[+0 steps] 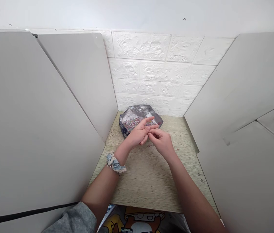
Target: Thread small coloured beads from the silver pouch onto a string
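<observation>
Both my hands meet over the near rim of a silver-lined bag (140, 111) that lies open, with many small colourful beads (131, 123) inside. On my left hand (139, 133), two fingers stretch out over the beads, while the thumb presses in and the lower fingers curl. My right hand (160, 139) pinches thumb and forefinger together right against the left fingers. Whatever either pinch holds is too small or hidden to make out. Just below the hands, a few tiny reddish and pale bits (150, 146), perhaps beads, show against the board.
The light wood-grain board (146, 178) runs between white panels on the left (78, 74) and right (236, 97). A white brick-pattern wall (149, 69) closes the back. Two small metal fittings (200, 177) sit at the right edge. Cartoon-printed fabric (142, 223) shows below the front edge.
</observation>
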The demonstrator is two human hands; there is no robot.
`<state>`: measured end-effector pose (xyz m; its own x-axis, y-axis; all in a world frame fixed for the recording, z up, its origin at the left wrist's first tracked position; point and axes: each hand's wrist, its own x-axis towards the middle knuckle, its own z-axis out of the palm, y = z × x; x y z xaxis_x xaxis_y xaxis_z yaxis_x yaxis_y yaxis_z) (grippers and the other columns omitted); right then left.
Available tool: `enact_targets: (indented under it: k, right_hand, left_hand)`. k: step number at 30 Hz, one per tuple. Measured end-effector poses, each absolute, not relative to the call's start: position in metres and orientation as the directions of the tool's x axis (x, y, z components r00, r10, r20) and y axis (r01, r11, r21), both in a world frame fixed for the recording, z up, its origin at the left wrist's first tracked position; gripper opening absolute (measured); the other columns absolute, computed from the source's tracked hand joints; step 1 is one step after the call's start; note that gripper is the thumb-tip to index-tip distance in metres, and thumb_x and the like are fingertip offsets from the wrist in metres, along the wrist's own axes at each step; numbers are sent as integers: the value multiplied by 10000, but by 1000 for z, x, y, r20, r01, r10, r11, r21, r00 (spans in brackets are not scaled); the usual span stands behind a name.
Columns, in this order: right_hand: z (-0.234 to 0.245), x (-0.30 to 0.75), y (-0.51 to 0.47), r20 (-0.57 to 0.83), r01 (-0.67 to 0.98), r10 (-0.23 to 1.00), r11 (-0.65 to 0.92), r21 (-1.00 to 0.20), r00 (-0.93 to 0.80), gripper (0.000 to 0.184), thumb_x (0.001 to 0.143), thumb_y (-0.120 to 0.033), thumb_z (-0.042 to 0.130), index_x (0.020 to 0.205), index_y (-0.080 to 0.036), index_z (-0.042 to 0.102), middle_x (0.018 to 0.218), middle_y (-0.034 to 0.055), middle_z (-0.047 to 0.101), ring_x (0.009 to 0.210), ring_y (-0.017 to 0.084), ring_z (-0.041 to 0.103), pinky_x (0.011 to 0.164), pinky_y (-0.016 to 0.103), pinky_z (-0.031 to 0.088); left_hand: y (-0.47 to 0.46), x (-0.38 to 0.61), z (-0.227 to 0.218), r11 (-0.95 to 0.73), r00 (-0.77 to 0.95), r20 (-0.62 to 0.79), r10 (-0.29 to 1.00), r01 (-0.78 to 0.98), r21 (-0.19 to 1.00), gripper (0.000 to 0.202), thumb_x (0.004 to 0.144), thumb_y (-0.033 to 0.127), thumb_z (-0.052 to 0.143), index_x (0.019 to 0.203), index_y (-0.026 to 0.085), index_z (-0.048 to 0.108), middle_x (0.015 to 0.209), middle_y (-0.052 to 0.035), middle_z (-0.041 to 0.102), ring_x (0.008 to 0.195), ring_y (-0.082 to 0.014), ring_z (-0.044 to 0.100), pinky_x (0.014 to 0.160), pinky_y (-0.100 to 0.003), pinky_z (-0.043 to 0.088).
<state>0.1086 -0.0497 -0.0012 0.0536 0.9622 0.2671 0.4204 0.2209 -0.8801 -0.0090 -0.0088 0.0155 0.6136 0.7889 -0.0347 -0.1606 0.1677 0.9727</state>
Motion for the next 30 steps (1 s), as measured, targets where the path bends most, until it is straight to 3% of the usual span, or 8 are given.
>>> enact_targets:
  k: [8,11,14,17,21,25,30]
  right_hand:
    - [-1,107,-50,207,300,970,162,-940,126,221,727,-353,455,708,-173,582,541,-22,472,461,79,349,442,213,282]
    - [-4,108,-49,174,141,962,146,-979,211,289,765,-411,403,604,-178,465,535,-25,454,448,76,372,437,212,302]
    - [-7,109,-46,100,-47,964,115,-992,247,364,775,-455,367,528,-189,347,455,-45,360,409,71,347,412,210,296]
    - [-6,110,-43,-50,-306,979,14,-952,199,280,740,-428,424,600,-189,385,487,-54,368,391,58,335,374,197,259]
    - [-5,110,-41,-200,-547,978,-136,-826,59,110,635,-221,495,723,-177,446,547,-65,376,379,28,307,356,170,216]
    - [-4,108,-44,-240,-517,970,-190,-835,32,99,616,-197,444,713,-182,463,478,-92,270,323,24,185,319,179,118]
    - [-2,105,-47,-188,-315,982,-167,-934,37,145,651,-291,492,707,-163,532,407,-101,241,328,31,174,330,193,109]
  left_hand:
    - [-9,-9,17,191,617,-21,787,-210,959,408,805,272,405,1202,220,327,1178,-160,489,295,35,385,298,-137,256]
    - [-10,-9,18,184,599,-25,801,-207,961,429,799,276,416,1211,218,312,1211,-154,461,344,3,466,309,-149,304]
    - [-10,-8,17,165,581,1,814,-233,958,418,799,286,418,1203,240,324,1241,-136,436,334,18,449,290,-140,282]
    - [-10,-8,15,161,570,14,822,-255,953,396,799,288,420,1187,247,352,1222,-132,458,301,42,388,269,-125,223]
    - [-10,-8,14,195,569,-13,822,-259,946,394,798,277,425,1186,245,369,1188,-135,487,279,55,329,258,-123,180]
    - [-9,-9,14,213,566,-28,824,-263,941,386,799,256,421,1183,244,381,1177,-127,496,274,60,295,250,-123,167]
    - [-7,-9,13,214,575,-31,818,-253,944,382,805,239,407,1186,244,373,1179,-125,494,277,60,300,253,-122,176]
